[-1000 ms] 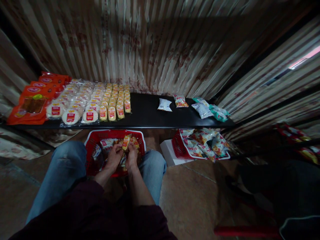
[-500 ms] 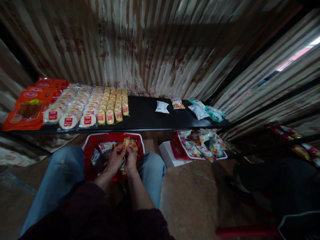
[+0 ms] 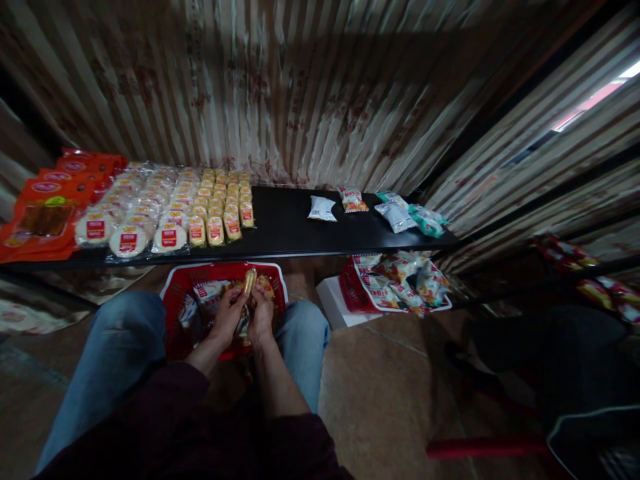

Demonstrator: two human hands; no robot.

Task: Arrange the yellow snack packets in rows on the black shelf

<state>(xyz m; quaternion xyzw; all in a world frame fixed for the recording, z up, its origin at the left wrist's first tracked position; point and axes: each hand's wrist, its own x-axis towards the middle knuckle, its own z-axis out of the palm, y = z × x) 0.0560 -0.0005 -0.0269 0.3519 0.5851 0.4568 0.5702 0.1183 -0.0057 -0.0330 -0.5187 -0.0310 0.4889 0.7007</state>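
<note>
Both my left hand and my right hand have their fingers closed on one small golden snack packet, its top end sticking up between them. They hold it over a red basket with a white rim, which stands between my knees. Inside that basket lie white snack bags and other yellow-gold packets, partly covered by my hands. Rows of yellow wrapped snacks stand on the black shelf in front of me.
Left on the shelf are round white wrapped crackers and orange packs. Several small bags lie toward its right. Below, a second red basket of snack bags leans by a white box. A person's dark-clothed leg is at right.
The golden packet has turned in my fingers, so its red-printed label no longer faces me. My hands stay over the basket. The view has shifted slightly.
</note>
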